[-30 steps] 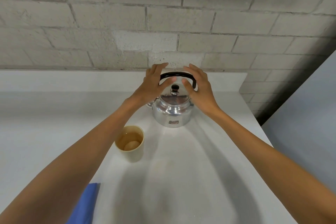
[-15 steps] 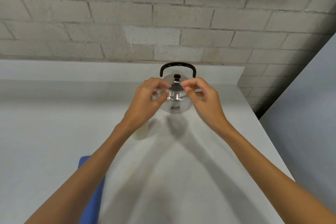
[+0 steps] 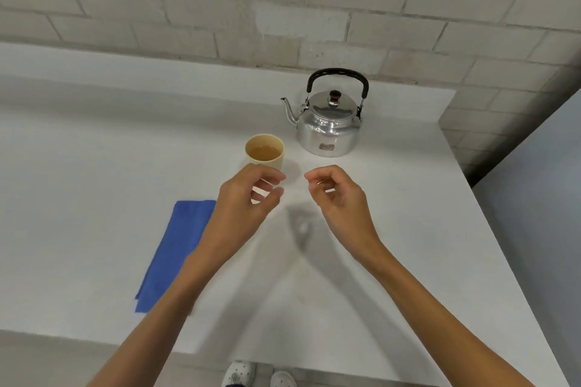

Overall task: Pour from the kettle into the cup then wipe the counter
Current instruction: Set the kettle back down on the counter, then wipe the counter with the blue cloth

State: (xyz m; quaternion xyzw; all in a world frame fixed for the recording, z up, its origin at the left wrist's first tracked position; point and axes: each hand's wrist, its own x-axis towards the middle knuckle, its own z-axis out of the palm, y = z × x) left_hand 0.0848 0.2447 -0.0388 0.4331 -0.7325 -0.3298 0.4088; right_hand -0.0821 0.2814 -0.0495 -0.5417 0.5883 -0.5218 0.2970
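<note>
Steel kettle [image 3: 328, 126] upright, black handle raised, lid on; left of it, tan cup [image 3: 264, 151] holding brownish liquid. Left hand [image 3: 243, 201], right hand [image 3: 338, 195] loosely curled, empty.

counter [image 3: 393, 245] front-right bare | cup [image 3: 264, 151], kettle [image 3: 328, 129] block rear | cloth [image 3: 176, 248] left

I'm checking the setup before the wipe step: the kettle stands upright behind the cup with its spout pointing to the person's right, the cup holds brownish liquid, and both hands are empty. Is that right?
One detail is off: the head view shows the kettle with its spout pointing left, toward the cup's side. The rest holds: brownish liquid in the cup, left hand and right hand empty.
</note>
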